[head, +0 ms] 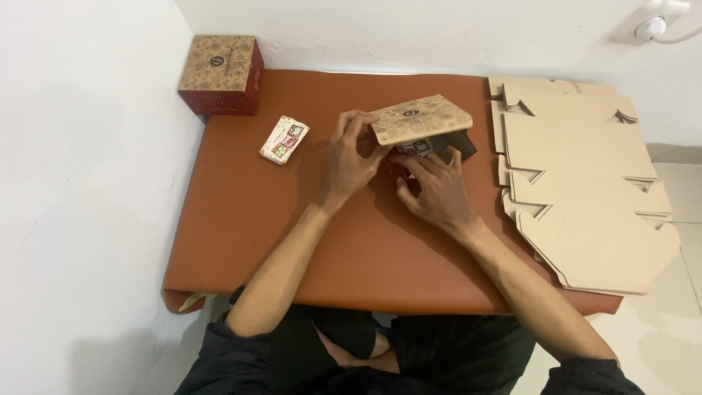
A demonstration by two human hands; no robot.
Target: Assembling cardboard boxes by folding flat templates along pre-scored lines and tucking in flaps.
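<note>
A patterned brown cardboard box (422, 118) with its lid raised sits near the middle of the orange-brown table (241, 227). My left hand (349, 157) holds up the lid's left edge with its fingers. My right hand (437, 190) reaches into the box's dark inside (457, 143), fingers on a small printed packet (414, 148) at the box opening. Whether the right hand grips that packet I cannot tell for sure.
A closed patterned box (221, 74) stands at the table's far left corner. A small printed packet (284, 139) lies near it. A stack of flat, unfolded cardboard blanks (585, 183) covers the table's right side. White walls bound the left and back; a wall socket (653, 22) at top right.
</note>
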